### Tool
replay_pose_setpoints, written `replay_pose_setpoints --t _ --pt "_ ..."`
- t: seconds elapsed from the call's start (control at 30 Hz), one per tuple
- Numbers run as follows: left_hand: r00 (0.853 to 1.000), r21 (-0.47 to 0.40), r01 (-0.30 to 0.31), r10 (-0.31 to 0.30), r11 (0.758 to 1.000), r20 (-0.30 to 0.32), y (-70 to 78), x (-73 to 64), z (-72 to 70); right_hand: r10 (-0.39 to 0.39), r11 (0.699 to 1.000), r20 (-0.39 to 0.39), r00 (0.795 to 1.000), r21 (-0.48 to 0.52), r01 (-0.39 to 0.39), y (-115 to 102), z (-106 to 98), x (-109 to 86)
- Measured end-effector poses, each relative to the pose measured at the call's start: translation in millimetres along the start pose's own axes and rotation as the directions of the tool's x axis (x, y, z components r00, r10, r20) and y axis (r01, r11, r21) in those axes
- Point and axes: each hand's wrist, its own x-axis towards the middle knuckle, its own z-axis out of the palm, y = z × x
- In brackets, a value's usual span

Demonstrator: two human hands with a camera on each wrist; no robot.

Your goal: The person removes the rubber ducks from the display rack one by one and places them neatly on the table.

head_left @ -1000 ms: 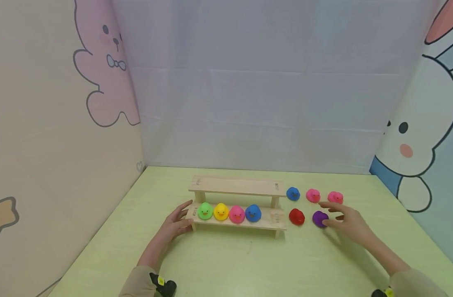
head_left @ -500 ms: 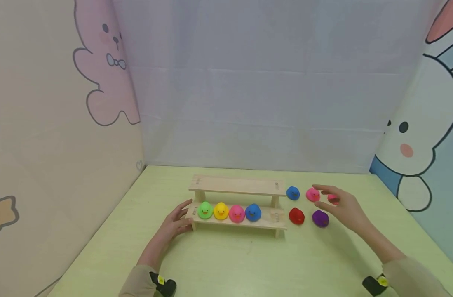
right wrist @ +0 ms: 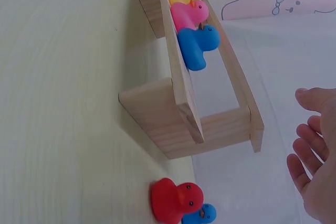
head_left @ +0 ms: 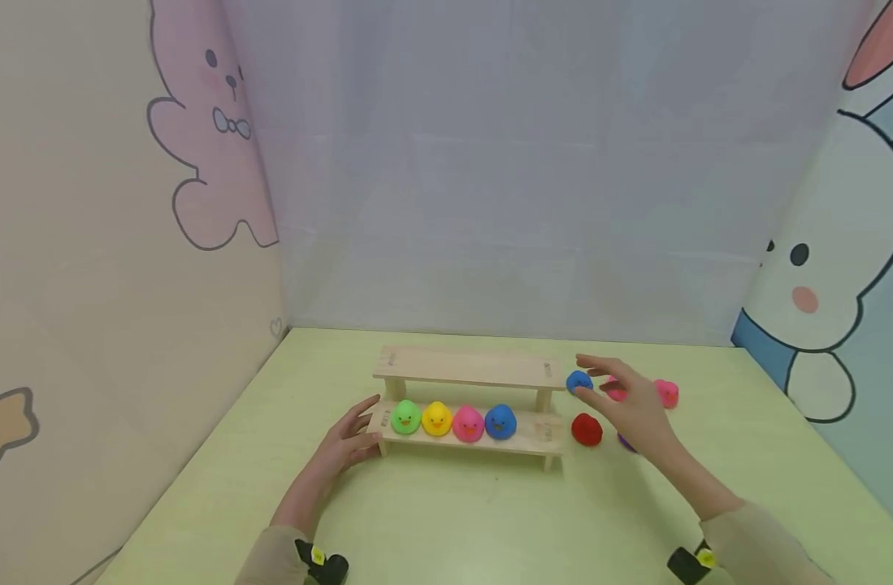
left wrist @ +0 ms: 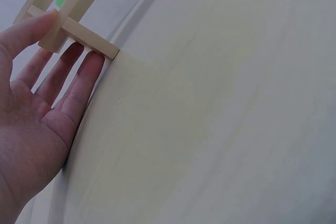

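My left hand (head_left: 347, 439) rests against the left end of a two-tier wooden rack (head_left: 468, 366). In the left wrist view, its thumb lies at the shelf edge and its fingertips touch the leg (left wrist: 92, 38). On the lower tier sit a green duck (head_left: 405, 417), a yellow duck (head_left: 436, 418), a pink duck (head_left: 468, 423) and a blue duck (head_left: 500, 422). My right hand (head_left: 632, 410) is raised right of the rack, holding nothing, thumb and fingers apart. Past its fingertips is another blue duck (head_left: 579, 381); a red duck (head_left: 587, 430) stands nearer me.
Beyond my right hand lie a pink duck (head_left: 666, 393) and another pink duck (head_left: 617, 390), the latter partly hidden. A purple duck (head_left: 626, 444) is mostly covered by the hand. The pale green table (head_left: 446, 520) ends at a white cloth backdrop (head_left: 446, 203).
My right hand has left the purple duck, lifted, and moved back and left past the pink ducks toward the blue duck on the table. The left hand has stayed at the rack.
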Motion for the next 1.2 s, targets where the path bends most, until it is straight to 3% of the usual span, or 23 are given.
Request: replay_pose_setpoints --t 0.4,0.6,0.9,1.2 --pt "1.000 0.002 0.011 -0.011 1.000 -0.009 1.3 -2.9 2.8 -0.129 0.979 -0.100 0.987 0.145 0.143 -11 61 -3.5" --pt "1.000 -0.002 0.002 -0.002 1.000 0.024 4.0 -3.8 1.2 -0.149 0.969 -0.068 0.986 0.187 0.159 -15 84 -9.3" --pt "1.000 -0.005 0.000 0.000 1.000 0.018 0.6 -1.5 -0.6 -0.099 0.974 0.045 0.994 0.209 0.088 -17 108 -18.2" --pt "0.999 -0.005 -0.007 0.007 1.000 0.041 -1.2 0.9 -1.5 -0.042 0.987 0.110 0.993 0.159 0.024 -11 114 -21.8"
